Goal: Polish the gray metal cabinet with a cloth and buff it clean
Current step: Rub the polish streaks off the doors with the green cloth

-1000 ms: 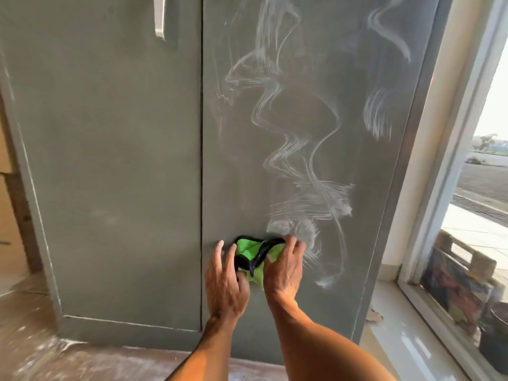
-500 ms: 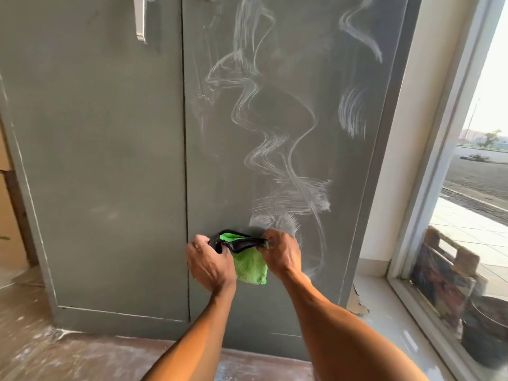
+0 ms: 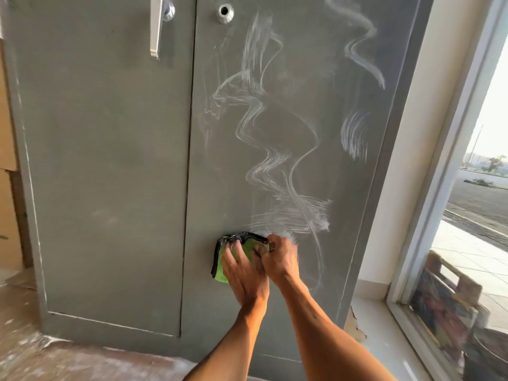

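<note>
The gray metal cabinet (image 3: 110,160) fills the view with its two doors closed. White wavy polish streaks (image 3: 275,166) run down the right door. A green cloth with a black edge (image 3: 219,270) lies flat against the lower part of that door, just right of the door seam. My left hand (image 3: 242,273) presses on it with straight fingers. My right hand (image 3: 281,257) has its fingers curled and pinches the cloth's upper right edge. Both hands hide most of the cloth.
A metal handle (image 3: 155,26) hangs on the left door and a round lock (image 3: 226,12) sits on the right one. To the right are a window frame (image 3: 439,188) and a wooden crate (image 3: 450,292). Cardboard boxes (image 3: 7,215) stand at the left, above a dusty floor (image 3: 55,358).
Half a second ago both hands gripped the cloth, stretched between them. My left hand has now opened flat onto the cloth, and the cloth is spread against the door.
</note>
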`<state>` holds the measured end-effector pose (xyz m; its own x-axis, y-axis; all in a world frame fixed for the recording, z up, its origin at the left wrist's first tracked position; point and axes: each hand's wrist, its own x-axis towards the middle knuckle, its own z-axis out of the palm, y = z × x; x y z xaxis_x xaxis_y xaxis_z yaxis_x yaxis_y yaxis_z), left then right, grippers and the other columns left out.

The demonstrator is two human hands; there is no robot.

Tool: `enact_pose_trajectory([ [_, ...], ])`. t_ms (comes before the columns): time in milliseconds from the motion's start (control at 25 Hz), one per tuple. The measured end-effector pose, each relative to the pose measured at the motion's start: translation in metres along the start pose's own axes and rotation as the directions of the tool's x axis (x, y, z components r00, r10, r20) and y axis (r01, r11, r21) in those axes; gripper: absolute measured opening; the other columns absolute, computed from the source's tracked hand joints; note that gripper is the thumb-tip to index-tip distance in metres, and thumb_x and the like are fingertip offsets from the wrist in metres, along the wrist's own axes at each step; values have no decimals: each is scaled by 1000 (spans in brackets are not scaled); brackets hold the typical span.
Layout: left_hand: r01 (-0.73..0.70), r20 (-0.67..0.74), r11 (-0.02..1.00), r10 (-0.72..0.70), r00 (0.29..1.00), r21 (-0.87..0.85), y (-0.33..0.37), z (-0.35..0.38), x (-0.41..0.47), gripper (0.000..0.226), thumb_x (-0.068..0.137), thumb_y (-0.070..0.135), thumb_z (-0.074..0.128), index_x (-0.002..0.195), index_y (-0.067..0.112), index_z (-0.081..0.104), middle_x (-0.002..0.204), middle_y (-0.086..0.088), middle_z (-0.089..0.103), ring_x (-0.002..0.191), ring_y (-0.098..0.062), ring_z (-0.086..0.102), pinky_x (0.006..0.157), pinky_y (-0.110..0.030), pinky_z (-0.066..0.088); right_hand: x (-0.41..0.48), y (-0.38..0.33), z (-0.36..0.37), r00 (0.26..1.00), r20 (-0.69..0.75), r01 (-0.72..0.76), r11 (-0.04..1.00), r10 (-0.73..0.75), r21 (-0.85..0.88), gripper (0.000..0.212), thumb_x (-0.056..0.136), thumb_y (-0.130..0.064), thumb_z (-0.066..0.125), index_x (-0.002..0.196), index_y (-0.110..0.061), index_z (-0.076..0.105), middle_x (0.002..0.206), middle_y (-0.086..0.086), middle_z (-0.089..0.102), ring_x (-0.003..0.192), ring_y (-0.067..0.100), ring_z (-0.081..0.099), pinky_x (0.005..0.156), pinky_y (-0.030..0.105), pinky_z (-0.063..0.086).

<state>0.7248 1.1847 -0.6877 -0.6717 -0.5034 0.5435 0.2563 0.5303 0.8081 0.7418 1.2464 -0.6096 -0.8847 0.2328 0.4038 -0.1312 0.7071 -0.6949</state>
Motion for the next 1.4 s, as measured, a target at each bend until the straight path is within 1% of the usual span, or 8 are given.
enact_pose_trajectory([
  [120, -150, 170, 964, 113, 979, 219, -19, 8, 3, 58, 104, 39, 32, 149, 6, 45, 153, -23, 40, 144, -42, 33, 121, -49, 25, 1, -4, 0, 1000, -11, 8, 999, -8, 34, 6, 79, -12, 62, 73, -14, 63, 66, 1, 64, 68, 29, 57, 57, 35, 48],
  [200, -165, 173, 955, 125, 977, 246, -20, 13, 10, 67, 106, 43, 15, 148, 1, 45, 149, -27, 43, 143, -48, 34, 119, -54, 26, 3, -7, -3, 999, -18, 35, 998, -34, 50, 9, 79, -11, 61, 76, -17, 66, 68, 0, 67, 68, 26, 61, 60, 38, 52],
  [360, -236, 42, 935, 234, 971, 263, -26, 14, 28, 65, 102, 46, 33, 145, -1, 44, 143, -25, 41, 141, -51, 38, 117, -59, 30, 8, -1, -7, 987, -79, 147, 985, -139, 93, 9, 85, -21, 72, 88, -30, 73, 79, -11, 71, 75, 3, 67, 72, 30, 58],
  [600, -59, -61, 986, 70, 996, 158, -28, 17, 63, 65, 98, 45, 38, 135, -8, 51, 143, -33, 42, 135, -52, 40, 118, -65, 24, 6, 22, -1, 816, -370, 280, 864, -444, -419, 26, 87, -22, 75, 111, -29, 71, 120, -7, 59, 107, 16, 58, 62, 31, 56],
  [760, -87, -155, 981, 115, 981, 174, -38, 10, 89, 65, 100, 44, 37, 142, -6, 44, 154, -32, 36, 149, -48, 26, 123, -62, 15, 3, 38, -2, 805, -170, 348, 684, -569, -641, 42, 86, -23, 74, 128, -23, 67, 144, 7, 51, 125, 26, 53, 78, 36, 60],
  [960, -104, -179, 981, 134, 975, 167, -12, 21, 81, 63, 99, 41, 38, 145, -2, 45, 156, -30, 37, 151, -45, 23, 122, -64, 15, 16, 53, -32, 840, -378, 162, 844, -390, -511, 51, 86, -16, 74, 135, -18, 62, 152, 11, 44, 130, 34, 50, 90, 47, 58],
  [1240, -402, -88, 872, 440, 894, 278, 77, 59, 41, 65, 99, 45, 39, 151, 7, 46, 161, -21, 36, 155, -40, 18, 124, -60, 12, 13, 81, -62, 830, -333, 274, 847, -448, -455, 60, 82, 0, 68, 138, -16, 57, 153, 11, 40, 134, 29, 41, 93, 45, 57],
  [1400, -585, 24, 741, 613, 790, 328, 102, 93, 2, 63, 102, 46, 38, 156, 13, 37, 163, -18, 34, 157, -37, 15, 125, -60, 11, 7, 92, -89, 821, -457, 256, 937, -341, -239, 30, 102, -29, 48, 122, -10, 60, 143, 1, 44, 129, 25, 44, 88, 42, 55],
])
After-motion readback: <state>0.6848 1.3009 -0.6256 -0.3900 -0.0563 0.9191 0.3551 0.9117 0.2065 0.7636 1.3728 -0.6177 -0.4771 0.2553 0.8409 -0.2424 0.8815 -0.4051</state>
